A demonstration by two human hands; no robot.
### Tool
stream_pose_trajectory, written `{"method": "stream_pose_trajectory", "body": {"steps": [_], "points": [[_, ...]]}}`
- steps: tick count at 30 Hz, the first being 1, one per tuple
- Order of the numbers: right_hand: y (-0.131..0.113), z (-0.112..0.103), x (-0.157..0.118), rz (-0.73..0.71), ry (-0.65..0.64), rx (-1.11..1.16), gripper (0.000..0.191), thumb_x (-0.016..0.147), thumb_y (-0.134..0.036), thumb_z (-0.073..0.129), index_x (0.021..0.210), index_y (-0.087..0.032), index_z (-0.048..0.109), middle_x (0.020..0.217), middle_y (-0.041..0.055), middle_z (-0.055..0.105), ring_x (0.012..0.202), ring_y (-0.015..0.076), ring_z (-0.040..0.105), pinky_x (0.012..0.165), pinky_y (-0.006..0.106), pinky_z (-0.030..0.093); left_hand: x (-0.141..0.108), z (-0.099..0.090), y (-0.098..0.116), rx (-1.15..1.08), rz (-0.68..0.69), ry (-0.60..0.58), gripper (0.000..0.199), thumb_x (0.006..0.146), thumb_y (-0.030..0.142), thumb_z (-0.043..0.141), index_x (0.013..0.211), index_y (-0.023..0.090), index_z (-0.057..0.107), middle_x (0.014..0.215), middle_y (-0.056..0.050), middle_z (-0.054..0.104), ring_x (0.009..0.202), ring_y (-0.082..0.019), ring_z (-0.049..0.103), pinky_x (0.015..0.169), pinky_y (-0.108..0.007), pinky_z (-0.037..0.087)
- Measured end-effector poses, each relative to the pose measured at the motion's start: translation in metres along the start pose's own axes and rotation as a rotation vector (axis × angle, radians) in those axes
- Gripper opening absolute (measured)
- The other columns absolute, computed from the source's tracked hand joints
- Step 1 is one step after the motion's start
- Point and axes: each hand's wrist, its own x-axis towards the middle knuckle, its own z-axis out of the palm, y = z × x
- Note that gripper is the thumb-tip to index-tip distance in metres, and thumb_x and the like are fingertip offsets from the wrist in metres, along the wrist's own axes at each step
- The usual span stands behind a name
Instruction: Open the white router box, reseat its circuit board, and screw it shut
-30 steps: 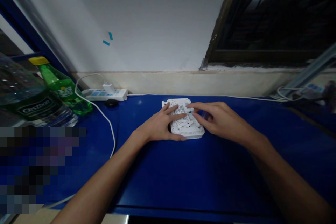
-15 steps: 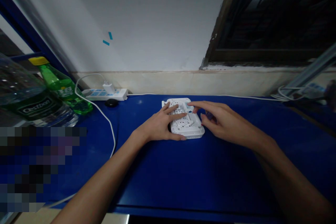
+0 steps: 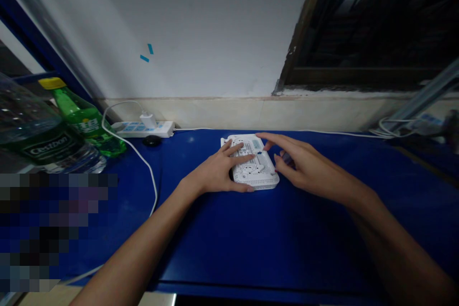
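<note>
The left hand (image 3: 217, 169) lies on the white box (image 3: 263, 179), fingers spread, clasping nothing. The right hand (image 3: 303, 165) curls at the box's right side; its grip cannot be told. The box sits near the worktop's (image 3: 244, 239) far edge, right of the power strip (image 3: 163, 129).

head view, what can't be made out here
Head view: part of the white box, covered by the left hand.
Head view: whether the right hand holds anything; its palm is turned away.
Head view: the rest of the big bottle, cut off by the left edge.
Head view: whatever the blocky patch blurs.
</note>
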Motion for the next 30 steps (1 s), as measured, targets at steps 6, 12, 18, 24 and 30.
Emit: {"method": "stream_pose_trajectory", "body": {"steps": [6,12,18,24,30], "points": [[-0.003,0.001,-0.001,-0.015,0.017,-0.013,0.047,0.095,-0.019,0.052,0.141,-0.027,0.053,0.125,0.0055,0.069,0.104,0.0219,0.068,0.085,0.034,0.056,0.0,-0.001,0.001,-0.022,-0.001,-0.001,0.092,0.077,0.072,0.07,0.152,0.027,0.041,0.162,-0.013,0.03,0.153,-0.034,0.014,0.123,-0.061,0.009],[-0.003,0.008,0.002,-0.043,0.052,0.012,0.037,0.101,-0.027,0.049,0.136,-0.026,0.059,0.124,0.0059,0.072,0.106,0.0214,0.07,0.09,0.034,0.055,0.001,-0.002,0.002,-0.041,0.0,-0.008,0.092,0.078,0.07,0.07,0.153,0.028,0.039,0.162,-0.011,0.029,0.153,-0.036,0.015,0.123,-0.062,0.006],[0.001,0.004,-0.001,-0.031,0.072,0.008,0.045,0.095,-0.019,0.051,0.139,-0.025,0.055,0.127,0.0083,0.069,0.103,0.0224,0.07,0.088,0.035,0.057,0.0,-0.001,0.001,-0.035,-0.017,-0.006,0.093,0.075,0.072,0.071,0.152,0.028,0.042,0.162,-0.011,0.031,0.153,-0.037,0.012,0.123,-0.063,0.009],[-0.001,-0.006,-0.005,-0.042,-0.012,0.063,0.048,0.089,-0.014,0.056,0.135,-0.027,0.057,0.117,0.0067,0.069,0.087,0.0182,0.068,0.074,0.029,0.056,0.0,-0.002,0.002,-0.046,-0.024,-0.012,0.093,0.075,0.072,0.071,0.152,0.029,0.041,0.162,-0.011,0.03,0.153,-0.037,0.012,0.123,-0.063,0.009],[-0.003,0.0,0.0,0.0,0.012,-0.007,0.019,0.096,-0.03,0.059,0.109,-0.023,0.072,0.091,0.0025,0.075,0.071,0.0162,0.068,0.066,0.027,0.052,0.0,-0.001,0.002,-0.046,-0.021,-0.021,0.094,0.076,0.073,0.069,0.153,0.028,0.039,0.162,-0.012,0.03,0.153,-0.036,0.015,0.122,-0.063,0.009]]}}
